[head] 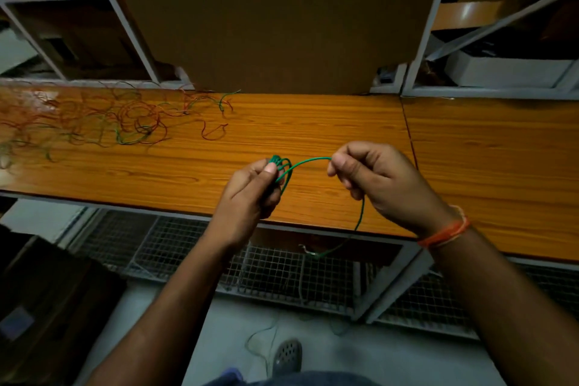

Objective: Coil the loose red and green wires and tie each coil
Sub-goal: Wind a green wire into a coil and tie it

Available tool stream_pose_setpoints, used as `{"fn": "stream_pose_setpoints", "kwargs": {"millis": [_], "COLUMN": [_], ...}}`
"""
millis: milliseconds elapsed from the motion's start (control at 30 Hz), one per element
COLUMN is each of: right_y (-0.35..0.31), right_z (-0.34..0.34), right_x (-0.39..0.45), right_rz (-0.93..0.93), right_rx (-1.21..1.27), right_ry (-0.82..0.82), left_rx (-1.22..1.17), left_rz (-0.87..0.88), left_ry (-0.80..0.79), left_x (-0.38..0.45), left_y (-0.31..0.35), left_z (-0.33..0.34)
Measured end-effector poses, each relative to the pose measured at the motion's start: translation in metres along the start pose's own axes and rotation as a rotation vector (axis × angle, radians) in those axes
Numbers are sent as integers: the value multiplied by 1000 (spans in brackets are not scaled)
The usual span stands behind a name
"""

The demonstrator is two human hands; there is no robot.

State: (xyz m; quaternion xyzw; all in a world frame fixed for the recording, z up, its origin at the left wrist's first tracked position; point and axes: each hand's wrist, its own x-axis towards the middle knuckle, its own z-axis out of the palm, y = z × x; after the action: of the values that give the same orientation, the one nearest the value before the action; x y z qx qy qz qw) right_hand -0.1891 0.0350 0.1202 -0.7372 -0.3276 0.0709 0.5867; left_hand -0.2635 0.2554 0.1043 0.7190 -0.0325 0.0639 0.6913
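Note:
My left hand [255, 189] pinches a small coil of green wire [283, 168] between thumb and fingers, above the front part of the wooden bench. From the coil the green wire arcs right to my right hand [380, 180], which pinches it near the fingertips. Below my right hand the free tail [360, 219] hangs down past the bench's front edge, ending near the mesh shelf. A tangled heap of loose red and green wires [94, 117] lies on the bench at the far left.
The wooden bench [313, 125] runs across the view, with a seam at the right. A brown board [275, 16] stands behind it between grey metal shelves [416, 41]. A wire-mesh shelf [275, 266] lies under the bench. Stray wire lies on the floor by a foot [286, 354].

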Motion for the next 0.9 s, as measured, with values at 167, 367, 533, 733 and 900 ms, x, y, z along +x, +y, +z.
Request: {"fn": "stream_pose_setpoints", "kwargs": {"millis": [167,367,533,733,900], "right_y": [-12,-17,34,87,63], "right_z": [-4,-20,-58,-81,-71], "right_x": [11,-19,-61,-67,-54], "right_rz": [-42,-61,94,231,348], "right_rx": [-33,120,-29,-660,-294], "right_ry": [52,69,-320,-393,-73], "left_rx": [-66,-493,-883,-926,-359], "left_rz": [-85,-125,7,96,8], "left_ry": [-106,-197,-262,-62,190], "left_x": [15,-5,-7,0,-11], "left_y": [10,28,46,65,54], "left_z": [7,41,44,16,34]}}
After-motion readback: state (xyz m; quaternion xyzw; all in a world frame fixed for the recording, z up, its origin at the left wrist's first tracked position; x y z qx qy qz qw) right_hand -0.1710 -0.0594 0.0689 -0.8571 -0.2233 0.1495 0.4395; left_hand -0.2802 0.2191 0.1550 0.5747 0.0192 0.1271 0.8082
